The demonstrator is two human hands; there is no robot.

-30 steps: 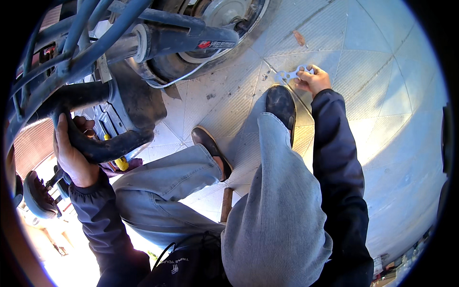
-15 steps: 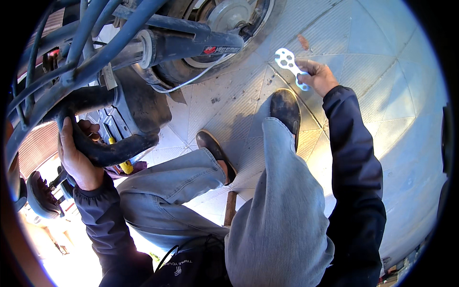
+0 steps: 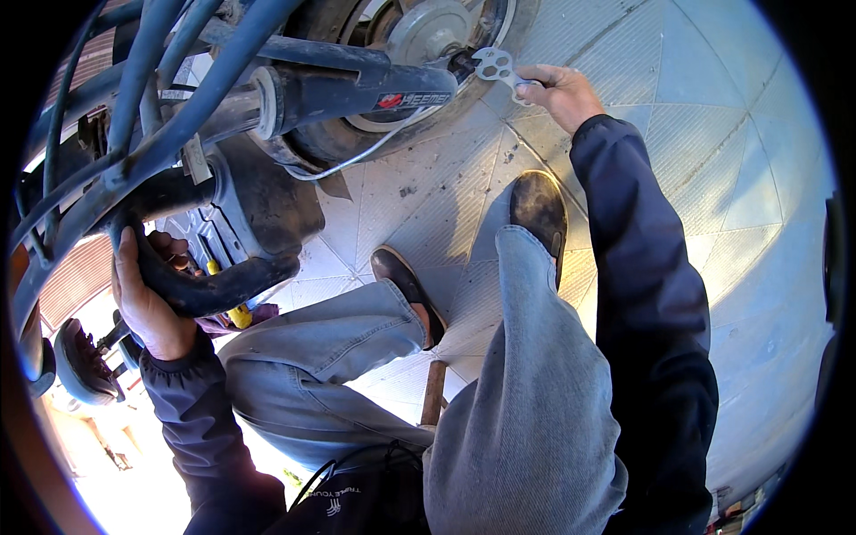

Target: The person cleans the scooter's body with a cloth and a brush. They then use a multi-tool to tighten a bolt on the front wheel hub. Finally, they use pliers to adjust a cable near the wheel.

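Note:
My left hand (image 3: 147, 308) grips a thick, curved black bar (image 3: 209, 285) on the lower part of a dark vehicle frame (image 3: 134, 169). My right hand (image 3: 562, 94) holds a flat silver multi-hole wrench (image 3: 492, 65) by its narrow end, with its wide end up at the wheel's axle fitting (image 3: 462, 64); whether they touch I cannot tell. Beside the fitting are a dark shock tube (image 3: 339, 99), a pale cable (image 3: 357, 152) and the wheel's grey hub (image 3: 423, 27).
Yellow-handled tools (image 3: 239, 314) lie under the curved bar on a purple cloth (image 3: 266, 311). A wooden piece (image 3: 434, 392) sticks out between my legs. My shoes (image 3: 538, 201) rest on the tiled floor (image 3: 695, 152). Another dark shoe-like object (image 3: 85, 366) is at the left, partly hidden.
My right hand has moved up and toward the wheel, bringing the wrench from over my shoe to the axle fitting. My left hand still grips the same bar.

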